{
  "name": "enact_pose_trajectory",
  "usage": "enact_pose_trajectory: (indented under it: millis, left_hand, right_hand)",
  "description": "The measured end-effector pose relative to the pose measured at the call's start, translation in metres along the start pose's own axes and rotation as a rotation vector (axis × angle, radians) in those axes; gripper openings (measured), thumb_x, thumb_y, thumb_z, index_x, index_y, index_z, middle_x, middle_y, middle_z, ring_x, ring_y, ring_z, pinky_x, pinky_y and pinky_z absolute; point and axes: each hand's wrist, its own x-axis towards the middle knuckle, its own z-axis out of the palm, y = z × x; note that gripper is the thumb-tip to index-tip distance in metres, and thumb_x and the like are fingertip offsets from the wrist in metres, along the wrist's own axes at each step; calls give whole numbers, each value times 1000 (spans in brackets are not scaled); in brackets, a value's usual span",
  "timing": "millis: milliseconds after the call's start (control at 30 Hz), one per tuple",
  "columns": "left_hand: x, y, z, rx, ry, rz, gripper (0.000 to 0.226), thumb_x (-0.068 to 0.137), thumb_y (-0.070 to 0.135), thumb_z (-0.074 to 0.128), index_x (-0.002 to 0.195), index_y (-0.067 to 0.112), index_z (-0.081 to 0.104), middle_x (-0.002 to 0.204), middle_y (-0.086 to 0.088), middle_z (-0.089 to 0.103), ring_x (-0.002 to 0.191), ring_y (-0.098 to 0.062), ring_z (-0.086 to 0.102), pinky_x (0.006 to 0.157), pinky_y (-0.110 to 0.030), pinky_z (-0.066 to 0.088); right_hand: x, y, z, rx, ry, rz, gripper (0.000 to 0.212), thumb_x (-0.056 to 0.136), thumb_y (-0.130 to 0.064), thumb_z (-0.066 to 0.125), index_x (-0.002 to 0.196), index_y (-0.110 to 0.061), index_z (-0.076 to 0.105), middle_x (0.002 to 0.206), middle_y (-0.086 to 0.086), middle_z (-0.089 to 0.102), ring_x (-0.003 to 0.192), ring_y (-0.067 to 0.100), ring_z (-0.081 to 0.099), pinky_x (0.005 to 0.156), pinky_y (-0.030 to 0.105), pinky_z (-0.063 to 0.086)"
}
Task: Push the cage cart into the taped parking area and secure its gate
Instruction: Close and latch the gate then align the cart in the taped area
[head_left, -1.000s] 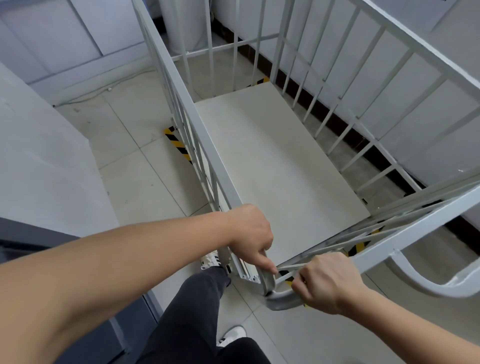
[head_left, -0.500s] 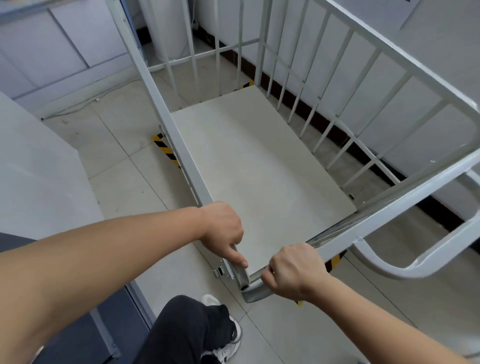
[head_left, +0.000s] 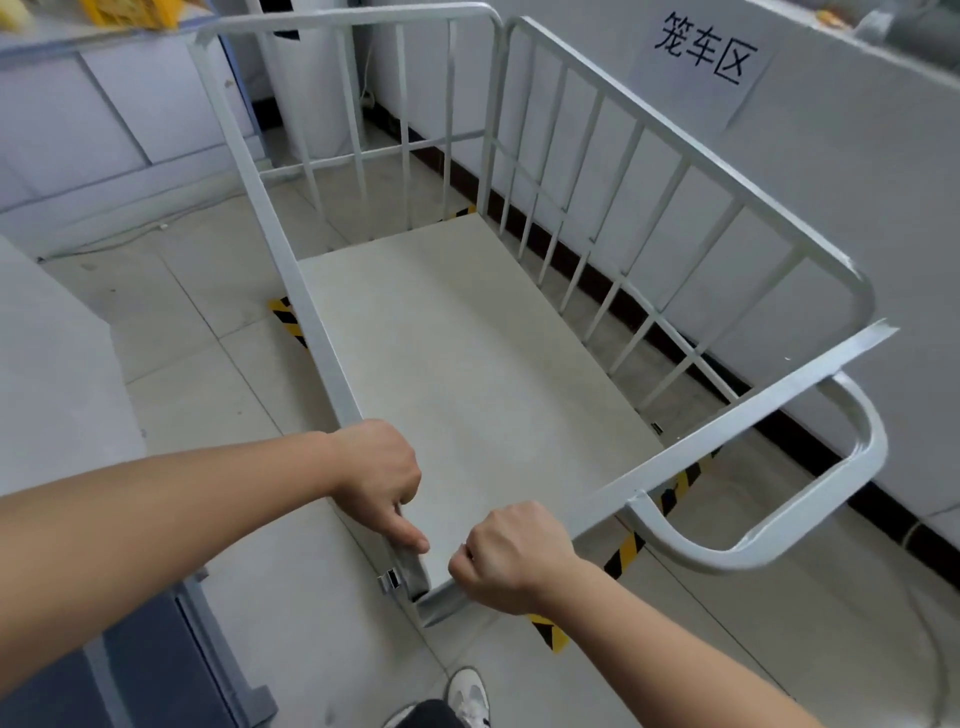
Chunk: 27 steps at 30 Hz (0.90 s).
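- Cage cart (head_left: 467, 374) sits by the right-hand wall, under a paper sign (head_left: 698, 57); yellow-black floor tape (head_left: 626, 553) shows at its near and left edges.
- Gate (head_left: 727, 421) spans the near end, its left tip at the cart's near-left corner post.
- Left hand (head_left: 376, 475): on the left rail top, fingers curled, index pointing down at the corner.
- Right hand (head_left: 514, 556): clenched around the gate's top bar beside that corner.
- Curved push handle (head_left: 810, 525) sticks out toward the camera.

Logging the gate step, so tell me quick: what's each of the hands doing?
Left hand: on the side rail, index finger extended.
Right hand: fist closed on the gate bar.
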Motion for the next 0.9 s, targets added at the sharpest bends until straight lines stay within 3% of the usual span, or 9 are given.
enact_pose_trajectory:
  millis: [100, 233, 300, 400, 533, 600, 667, 767, 900]
  left_hand:
    - [0, 3, 0, 13, 1, -20, 91, 68, 85, 13, 66, 9, 63, 64, -11, 62, 61, -34, 54, 53, -33, 37]
    - [0, 5, -5, 7, -8, -117, 74, 87, 69, 25, 73, 8, 66, 71, -14, 63, 66, -36, 54, 57, -34, 41]
    - [-1, 7, -6, 3, -12, -139, 67, 89, 62, 27, 74, 8, 65, 73, -14, 64, 69, -36, 56, 62, -35, 45]
    - [-2, 8, -6, 4, -17, -156, 62, 88, 58, 28, 72, 9, 63, 73, -13, 64, 70, -35, 57, 65, -34, 49]
    - [-3, 11, -8, -25, -71, -196, 56, 87, 56, 27, 65, 12, 54, 73, -13, 63, 71, -35, 58, 69, -34, 50]
    - [-5, 12, -10, -43, -85, -216, 55, 87, 55, 27, 67, 12, 55, 75, -13, 64, 72, -35, 59, 71, -36, 51]
    - [-5, 14, -11, -73, -104, -248, 55, 87, 52, 28, 75, 10, 61, 80, -12, 66, 76, -35, 60, 74, -37, 50]
    - [-1, 26, -17, -173, -117, -345, 35, 86, 42, 36, 75, 16, 57, 74, -5, 61, 70, -29, 54, 76, -34, 48]
    - [20, 51, -30, -497, -24, -470, 30, 94, 34, 38, 73, 16, 48, 65, 4, 45, 71, -23, 47, 64, -31, 37]
  right_hand:
    - [-2, 2, -1, 3, -1, -43, 51, 94, -33, 29, 49, -12, 26, 50, 8, 25, 44, 22, 21, 46, 32, 13]
    - [-6, 10, -1, 8, 12, -172, 47, 96, -25, 32, 52, -14, 21, 48, 6, 23, 41, 25, 19, 46, 31, 11]
    - [-8, 14, 1, 4, 41, -226, 49, 98, -25, 33, 52, -16, 21, 47, 7, 33, 41, 25, 22, 46, 32, 12]
    - [-11, 24, 2, -10, 88, -271, 46, 100, -34, 28, 58, -17, 34, 66, 19, 61, 54, 28, 36, 53, 35, 21]
    - [-15, 59, -13, -63, 93, -270, 51, 101, -39, 23, 57, -16, 33, 60, 10, 51, 65, 29, 41, 61, 37, 28]
    - [-17, 76, -19, -52, 89, -312, 52, 101, -39, 23, 61, -14, 44, 63, 7, 54, 72, 28, 47, 63, 39, 38]
    - [-21, 87, -20, -17, 96, -334, 51, 98, -42, 21, 77, -13, 57, 76, 5, 60, 79, 25, 49, 65, 39, 42]
    - [-25, 112, -18, 7, 150, -225, 52, 95, -45, 18, 88, -15, 60, 86, 2, 61, 85, 22, 50, 66, 35, 42]
    - [-28, 168, -24, -24, 100, -10, 53, 98, -44, 25, 66, -12, 52, 71, 4, 57, 77, 22, 49, 71, 39, 45]
